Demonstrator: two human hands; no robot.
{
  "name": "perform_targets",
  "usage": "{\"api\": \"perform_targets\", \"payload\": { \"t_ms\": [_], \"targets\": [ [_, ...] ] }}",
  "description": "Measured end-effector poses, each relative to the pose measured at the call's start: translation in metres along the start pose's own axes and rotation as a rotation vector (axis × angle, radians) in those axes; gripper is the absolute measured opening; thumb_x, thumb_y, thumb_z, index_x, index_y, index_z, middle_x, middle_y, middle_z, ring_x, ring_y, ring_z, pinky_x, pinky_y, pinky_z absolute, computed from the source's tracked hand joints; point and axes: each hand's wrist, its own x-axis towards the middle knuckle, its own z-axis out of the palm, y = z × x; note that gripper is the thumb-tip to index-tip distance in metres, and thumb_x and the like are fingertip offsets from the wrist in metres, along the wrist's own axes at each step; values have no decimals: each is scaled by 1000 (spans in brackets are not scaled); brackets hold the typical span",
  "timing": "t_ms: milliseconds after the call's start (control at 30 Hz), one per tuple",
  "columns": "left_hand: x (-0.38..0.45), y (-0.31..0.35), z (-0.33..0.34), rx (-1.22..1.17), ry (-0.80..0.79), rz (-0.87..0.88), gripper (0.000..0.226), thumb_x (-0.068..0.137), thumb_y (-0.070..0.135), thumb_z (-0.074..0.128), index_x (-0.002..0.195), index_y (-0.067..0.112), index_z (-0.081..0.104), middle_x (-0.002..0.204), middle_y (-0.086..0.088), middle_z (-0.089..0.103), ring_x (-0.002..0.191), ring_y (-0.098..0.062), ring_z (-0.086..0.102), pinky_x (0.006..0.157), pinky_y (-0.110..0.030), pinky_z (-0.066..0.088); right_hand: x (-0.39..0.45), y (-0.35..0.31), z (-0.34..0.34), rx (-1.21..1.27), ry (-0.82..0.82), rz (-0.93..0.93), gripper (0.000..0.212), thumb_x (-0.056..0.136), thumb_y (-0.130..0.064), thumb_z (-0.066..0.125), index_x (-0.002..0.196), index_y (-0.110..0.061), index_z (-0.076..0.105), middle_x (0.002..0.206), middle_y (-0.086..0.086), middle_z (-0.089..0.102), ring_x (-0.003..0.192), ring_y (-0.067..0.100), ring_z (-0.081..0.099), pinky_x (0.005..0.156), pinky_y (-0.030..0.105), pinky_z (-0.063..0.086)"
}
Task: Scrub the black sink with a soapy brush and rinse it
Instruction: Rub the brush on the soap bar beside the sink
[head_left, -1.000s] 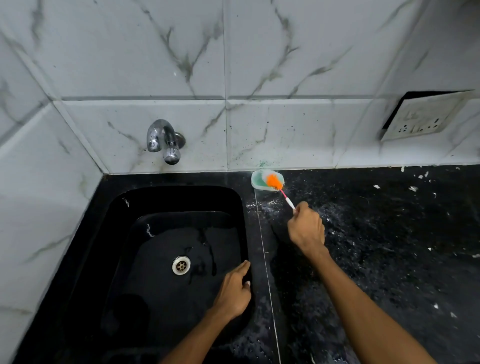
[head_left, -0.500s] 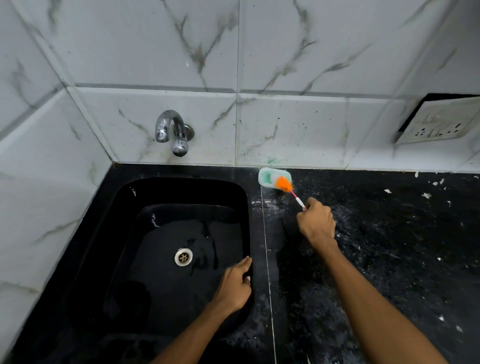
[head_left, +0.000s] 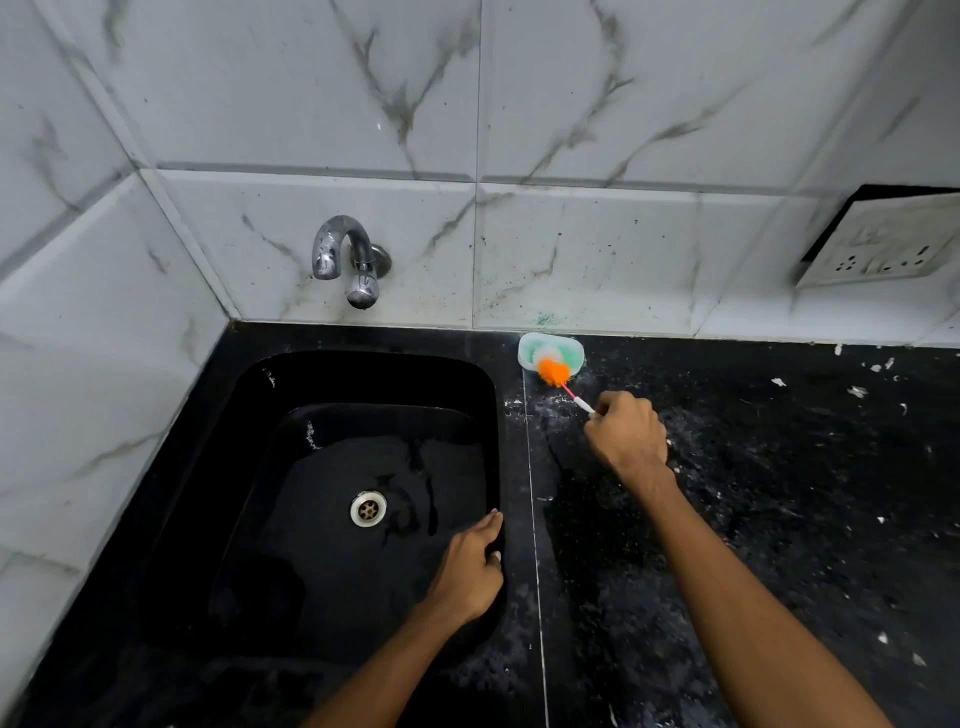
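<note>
two hands busy, several ways to slip

right hand (head_left: 626, 436) clamped round the thin handle of the brush (head_left: 555, 372), orange bristles pushed into the green soap dish (head_left: 551, 353) at the back of the black counter (head_left: 779, 493), just beside the wall tiles. left hand (head_left: 475, 564) resting on the right rim of the black sink (head_left: 249, 467), fingers loosely bent over the edge, gripping nothing. sink itself down and to the left of the dish, wet on the floor around the drain (head_left: 368, 508), with the tap (head_left: 347, 260) above its back edge and no water seen running.

likely still loading soap, scrubbing not yet begun.

risks, as judged from here:
- light dish sitting free on the counter: too hard a push with the bristles could shove it against the tiles or tip it over the seam toward the sink.
- slim handle, probably slick once soapy: could twist or slide out of the fingers on the first firm stroke.
- wet rim under the left hand: poor brace if weight leans on it.
- white flecks scattered over the counter: easily swept into the sink by a forearm crossing over.
- wall socket (head_left: 883, 244) to the far right: worth keeping splashes low when rinsing.
</note>
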Motion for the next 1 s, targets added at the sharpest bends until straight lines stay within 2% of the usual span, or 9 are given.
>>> {"api": "perform_targets", "payload": {
  "t_ms": [200,333,467,600,733,900,1000],
  "targets": [
    [-2,0,2,-11,6,0,62,95,-3,48,153,14,32,160,3,28,147,-6,23,121,-23,20,4,16,-10,52,54,126,18,78,-18,53,84,-20,70,79,7,62,75,32,57,69,36,47],
    [-2,-1,2,-10,1,0,63,95,-3,49,153,13,31,160,3,28,147,-6,23,121,-23,20,10,2,-13,83,26,93,17,79,-15,53,82,-18,69,74,4,58,70,28,53,64,34,44],
    [-1,-1,2,-11,4,2,62,95,-3,50,152,13,32,160,3,29,147,-7,23,120,-21,19,4,-7,-10,76,-29,45,17,80,-16,53,82,-18,69,75,3,58,71,28,53,66,34,46],
    [0,-1,2,-12,5,-3,63,93,-4,50,152,12,34,160,2,30,147,-6,24,117,-16,19,-5,4,-12,104,-19,83,16,81,-18,56,83,-20,71,72,1,58,70,25,54,66,32,45],
    [1,-2,3,-12,5,-9,63,92,-5,49,151,13,34,159,2,31,146,-6,25,119,-18,20,1,0,-14,120,42,132,17,79,-19,56,85,-18,72,77,6,62,72,29,55,69,34,48],
    [2,-3,3,-2,3,-3,63,93,-5,50,151,13,35,159,2,31,146,-5,25,118,-17,20,-8,-22,-3,103,-17,64,16,75,-18,54,83,-16,68,81,7,65,75,30,58,68,34,47],
    [2,-4,1,-3,-7,-5,63,93,-5,49,152,13,34,159,3,30,147,-5,24,117,-16,19,-16,-21,-1,90,-24,73,15,76,-19,55,81,-16,68,71,3,56,71,29,54,65,32,43]
  ]
}}
